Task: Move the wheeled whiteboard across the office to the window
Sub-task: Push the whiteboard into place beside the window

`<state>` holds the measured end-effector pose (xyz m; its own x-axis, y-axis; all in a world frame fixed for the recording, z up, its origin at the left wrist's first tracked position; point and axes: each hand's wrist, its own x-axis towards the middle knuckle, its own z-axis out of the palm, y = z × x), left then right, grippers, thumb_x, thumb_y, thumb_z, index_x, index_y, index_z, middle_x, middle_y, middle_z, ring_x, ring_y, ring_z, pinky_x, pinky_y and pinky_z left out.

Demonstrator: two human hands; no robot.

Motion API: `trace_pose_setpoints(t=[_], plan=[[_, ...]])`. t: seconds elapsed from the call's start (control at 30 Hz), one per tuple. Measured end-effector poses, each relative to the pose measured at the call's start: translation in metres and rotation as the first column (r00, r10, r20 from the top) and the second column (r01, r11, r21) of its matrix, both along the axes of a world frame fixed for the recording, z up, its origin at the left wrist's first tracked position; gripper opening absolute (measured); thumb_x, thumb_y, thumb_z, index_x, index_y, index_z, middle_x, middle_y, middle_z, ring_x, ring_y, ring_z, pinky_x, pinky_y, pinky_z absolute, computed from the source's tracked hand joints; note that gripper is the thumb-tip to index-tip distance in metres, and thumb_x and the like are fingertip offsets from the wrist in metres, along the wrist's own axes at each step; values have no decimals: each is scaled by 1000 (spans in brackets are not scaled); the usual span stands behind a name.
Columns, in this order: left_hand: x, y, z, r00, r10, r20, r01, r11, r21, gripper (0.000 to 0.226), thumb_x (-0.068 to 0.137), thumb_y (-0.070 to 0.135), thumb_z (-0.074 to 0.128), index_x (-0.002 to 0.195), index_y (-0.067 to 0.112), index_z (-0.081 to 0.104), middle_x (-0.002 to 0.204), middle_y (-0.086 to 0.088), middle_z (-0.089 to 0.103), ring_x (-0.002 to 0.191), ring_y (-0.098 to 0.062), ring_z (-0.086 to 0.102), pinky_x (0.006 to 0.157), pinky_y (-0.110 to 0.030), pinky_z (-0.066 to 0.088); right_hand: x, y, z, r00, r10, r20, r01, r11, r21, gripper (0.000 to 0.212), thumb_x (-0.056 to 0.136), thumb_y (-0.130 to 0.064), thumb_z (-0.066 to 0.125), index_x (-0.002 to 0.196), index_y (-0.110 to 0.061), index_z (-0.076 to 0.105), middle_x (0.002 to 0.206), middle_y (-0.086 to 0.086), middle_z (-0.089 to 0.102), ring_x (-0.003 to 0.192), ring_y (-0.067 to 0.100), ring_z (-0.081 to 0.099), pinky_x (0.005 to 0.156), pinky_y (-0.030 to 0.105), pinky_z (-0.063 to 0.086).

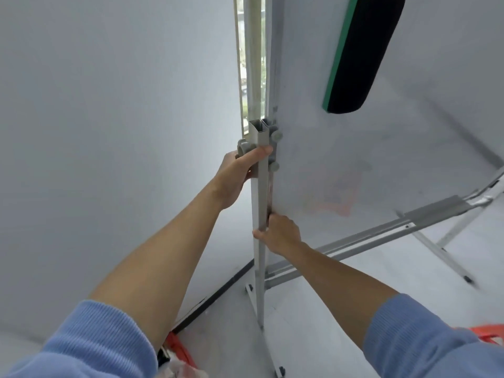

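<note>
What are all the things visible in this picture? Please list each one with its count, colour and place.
whiteboard: one, white with faint red marks, right half, on its stand
stand post: one, grey metal, centre, upright at the board's left edge
knobs: at least three, grey, on the post near its top
eraser: one, black with a green edge, stuck on the board, top right
lower rail: one, grey, under the board
caster: at least one, dark, at the stand's foot, bottom centre
window: one narrow strip, top centre, behind the post
wall: white, left
orange objects: two, at the bottom edge, unclear what
left hand: on the post, near the knobs
right hand: on the post, lower down
sleeves: two, light blue, bottom corners
</note>
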<state>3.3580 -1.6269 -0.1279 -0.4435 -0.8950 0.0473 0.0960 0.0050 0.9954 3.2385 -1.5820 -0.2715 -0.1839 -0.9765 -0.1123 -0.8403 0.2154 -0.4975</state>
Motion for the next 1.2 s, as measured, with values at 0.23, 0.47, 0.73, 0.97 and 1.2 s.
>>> trace_pose_setpoints(t=[0.23,0.47,0.73,0.97,1.2], plan=[[61,28,0,999,48,4,-48,999,24,34,83,27,67,112,10,69,99,-6,72,85,-18,72,84,-29,54,61,23,0,999,33,-11,-33,999,30,45,84,-49,64,110,-12,61,108,4,70,94,26,67,84,39,57],[111,44,-1,996,85,-9,-85,996,20,25,82,28,64,102,14,69,84,2,74,74,-12,72,81,-29,53,105,41,-6,995,95,42,-97,994,40,56,83,-58,65,117,-14,55,109,3,67,99,26,67,85,38,55],[125,64,-41,747,50,663,-104,994,42,56,81,45,76,123,12,59,114,-14,68,112,-34,63,94,-42,52,32,63,-13,991,131,-7,-127,974,190,52,93,-39,59,134,-12,44,122,12,63,109,31,62,92,39,51],[51,98,-73,203,-331,921,101,943,317,37,98,30,58,124,2,61,94,-9,69,76,-22,68,69,-31,59,-107,67,2,996,-24,-83,41,976,215,50,92,-37,60,134,-11,47,125,13,61,113,32,61,93,38,48],[-160,89,-63,278,-202,939,271,955,125,28,98,29,56,119,10,60,101,-8,63,82,-21,62,61,-26,48,-285,84,35,985,-160,-65,167,977,129,48,93,-35,59,133,-12,47,123,13,62,110,31,61,85,34,46]])
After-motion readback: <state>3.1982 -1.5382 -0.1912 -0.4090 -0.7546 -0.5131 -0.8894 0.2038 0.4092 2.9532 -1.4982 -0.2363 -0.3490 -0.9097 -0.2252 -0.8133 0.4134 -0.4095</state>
